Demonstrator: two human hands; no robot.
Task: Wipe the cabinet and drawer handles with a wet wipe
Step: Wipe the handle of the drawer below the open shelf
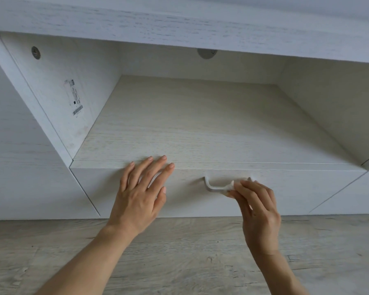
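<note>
Right hand [260, 211] pinches a crumpled wipe [231, 185] on the curved handle [214, 189]; left hand [136, 194], fingers [156, 167] spread, presses the wood-grain drawer [290, 188]

Home room, pale wood-grain cabinet [179, 124], drawer front [200, 196], wood-look floor [179, 252]

Pale wood-grain floor [179, 256] running across the bottom of the view. Barcode label [74, 99] sitting tilted on the left inner panel [51, 86]. Screw head [36, 52] showing above it. Round fitting [207, 54] peeking out, half hidden, under the top board [179, 20].
</note>
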